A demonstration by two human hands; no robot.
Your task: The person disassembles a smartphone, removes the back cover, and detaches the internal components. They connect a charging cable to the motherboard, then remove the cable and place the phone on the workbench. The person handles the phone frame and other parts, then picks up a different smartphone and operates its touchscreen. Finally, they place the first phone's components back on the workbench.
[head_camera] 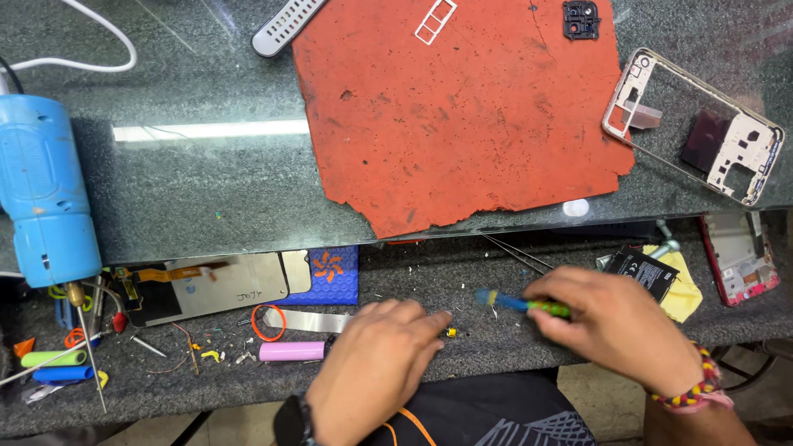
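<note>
The right hand (615,326) pinches a small green-handled brush (520,303), its blue tip pointing left over the lower shelf (462,272). The left hand (376,367) lies palm down with fingers loosely together, fingertips just beside a tiny yellow part (451,332). A pink cylinder (292,351) lies near the left hand; an orange mat (462,107) covers the glass counter (190,182) above.

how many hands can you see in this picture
2. The left hand rests flat on the lower shelf; the right hand beside it grips a small brush.
</note>
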